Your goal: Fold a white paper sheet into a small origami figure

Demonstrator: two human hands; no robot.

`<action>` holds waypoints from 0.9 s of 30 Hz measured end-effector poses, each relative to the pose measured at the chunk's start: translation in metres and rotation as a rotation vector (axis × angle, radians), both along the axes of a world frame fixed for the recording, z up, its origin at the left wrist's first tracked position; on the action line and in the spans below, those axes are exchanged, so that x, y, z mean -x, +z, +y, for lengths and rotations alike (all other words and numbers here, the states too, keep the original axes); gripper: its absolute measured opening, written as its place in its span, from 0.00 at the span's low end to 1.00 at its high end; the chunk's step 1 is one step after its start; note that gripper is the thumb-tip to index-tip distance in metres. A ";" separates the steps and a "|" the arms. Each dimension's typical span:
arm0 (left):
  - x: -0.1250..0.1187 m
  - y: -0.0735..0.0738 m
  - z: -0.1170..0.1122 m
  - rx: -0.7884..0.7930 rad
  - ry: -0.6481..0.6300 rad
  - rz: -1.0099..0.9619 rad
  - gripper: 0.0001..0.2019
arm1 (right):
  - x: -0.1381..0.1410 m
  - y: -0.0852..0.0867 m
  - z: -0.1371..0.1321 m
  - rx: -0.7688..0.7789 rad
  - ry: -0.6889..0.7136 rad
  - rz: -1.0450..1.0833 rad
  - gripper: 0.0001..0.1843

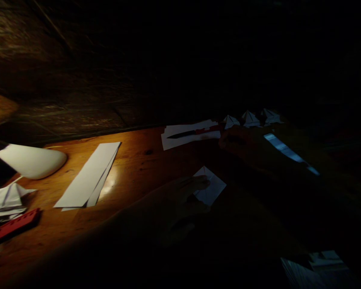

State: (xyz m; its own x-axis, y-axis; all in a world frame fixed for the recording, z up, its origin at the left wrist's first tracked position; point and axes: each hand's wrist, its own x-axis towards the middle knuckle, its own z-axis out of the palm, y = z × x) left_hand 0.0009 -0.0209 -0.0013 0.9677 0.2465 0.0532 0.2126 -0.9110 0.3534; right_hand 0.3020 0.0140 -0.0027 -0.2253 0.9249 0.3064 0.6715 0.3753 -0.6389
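Note:
In the head view, a small square of folded white paper [212, 186] lies on the wooden table with one corner pointing away from me. My left hand [183, 200] rests at its left edge, fingers stretched out and apart, fingertips over the paper. Farther off, my right hand [233, 140] reaches to the right end of some white paper sheets [171, 142], near the red handle of a knife [183, 134] lying on them. Deep shadow hides the right fingers, so whether they grip anything is unclear.
Folded paper pieces [249, 119] stand at the back right. Paper strips [90, 174] lie on the left, near a white lamp base [33, 160], crumpled-looking folded paper [9, 200] and a red bar-shaped object [15, 226]. More papers [315, 269] show at lower right. A wall borders the table's back.

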 end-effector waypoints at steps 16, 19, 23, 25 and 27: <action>-0.003 0.001 0.004 0.000 -0.022 0.023 0.23 | 0.009 0.001 -0.011 -0.084 0.379 -0.433 0.24; -0.003 0.002 0.003 0.004 -0.020 0.022 0.21 | 0.011 0.005 -0.012 -0.067 0.383 -0.469 0.20; -0.003 0.003 0.002 -0.001 -0.011 0.030 0.20 | 0.015 0.011 -0.016 -0.014 0.380 -0.497 0.16; -0.003 0.002 0.001 -0.010 -0.003 0.027 0.20 | 0.017 0.013 -0.020 0.002 0.351 -0.516 0.16; -0.003 0.001 0.002 -0.021 -0.004 0.021 0.20 | 0.018 0.015 -0.024 0.012 0.323 -0.527 0.13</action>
